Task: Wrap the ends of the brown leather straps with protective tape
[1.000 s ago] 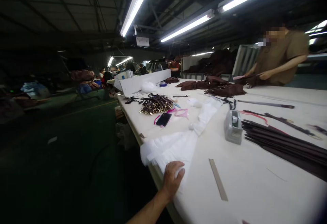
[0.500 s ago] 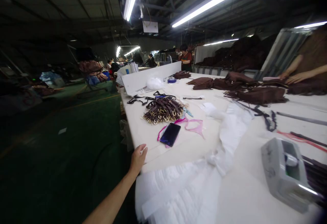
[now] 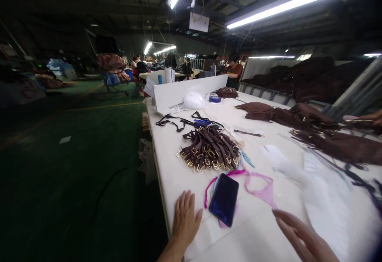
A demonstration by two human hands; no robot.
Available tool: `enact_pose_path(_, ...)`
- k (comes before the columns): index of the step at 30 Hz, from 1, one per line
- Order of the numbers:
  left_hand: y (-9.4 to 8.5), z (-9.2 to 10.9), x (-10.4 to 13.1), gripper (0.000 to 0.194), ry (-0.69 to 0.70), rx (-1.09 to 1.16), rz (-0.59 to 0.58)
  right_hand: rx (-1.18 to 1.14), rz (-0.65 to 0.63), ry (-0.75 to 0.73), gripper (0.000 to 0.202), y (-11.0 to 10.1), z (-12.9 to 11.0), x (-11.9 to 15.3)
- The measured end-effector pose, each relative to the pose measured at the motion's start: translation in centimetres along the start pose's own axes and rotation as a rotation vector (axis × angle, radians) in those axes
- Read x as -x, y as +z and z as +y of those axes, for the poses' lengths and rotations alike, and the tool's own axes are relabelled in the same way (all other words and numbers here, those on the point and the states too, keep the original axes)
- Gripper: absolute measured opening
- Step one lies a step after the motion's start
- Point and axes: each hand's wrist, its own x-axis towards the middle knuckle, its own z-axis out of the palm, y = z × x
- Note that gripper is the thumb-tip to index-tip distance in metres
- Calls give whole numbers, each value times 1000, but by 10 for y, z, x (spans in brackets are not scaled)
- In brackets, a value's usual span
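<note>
My left hand (image 3: 186, 218) lies palm down on the white table (image 3: 167, 162) near its left edge, fingers spread and holding nothing. Just right of it, a dark phone (image 3: 224, 199) rests over pink and light-blue strips. My right hand (image 3: 301, 234) is at the lower right, slightly blurred, its fingers extended with nothing in them, near the pink strap loop (image 3: 262, 190). Beyond the phone sits a heap of dark brown straps (image 3: 210, 148) with gold-coloured metal hooks.
White sheet material (image 3: 322, 198) lies on the right. Brown fabric pieces (image 3: 286, 116) stretch along the far right side. Black straps (image 3: 179, 122), blue tape (image 3: 215, 99) and a white board (image 3: 191, 90) are farther back. A person (image 3: 234, 71) stands beyond the table.
The view has moved closer to the strap heap and phone. My left hand has shifted from the table edge onto the tabletop. My right hand has come into view; the grey device has left it.
</note>
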Motion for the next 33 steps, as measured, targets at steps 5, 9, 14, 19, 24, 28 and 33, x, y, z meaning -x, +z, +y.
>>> enact_pose_path(5,-1,-4,-1,50,17,-69,-16,-47,-217,-22,41,27,-33,-153)
enact_pose_path(9,-1,-4,0,52,51,-155,-55,-64,-215,-46,37,49,-33,-209)
enact_pose_path(14,-2,-7,-2,54,116,-228,-60,-93,-173,6,36,49,-6,-232)
enact_pose_path(19,-4,-8,-9,55,117,-160,-32,-62,-179,76,38,45,25,-243)
enact_pose_path(24,2,-8,1,62,71,-24,-68,-44,-179,118,42,64,39,-251)
enact_pose_path(28,9,-21,-11,56,-142,269,70,-22,-138,124,44,75,38,-262)
enact_pose_path(33,-5,-66,-150,47,-571,784,46,65,-29,96,48,77,25,-318)
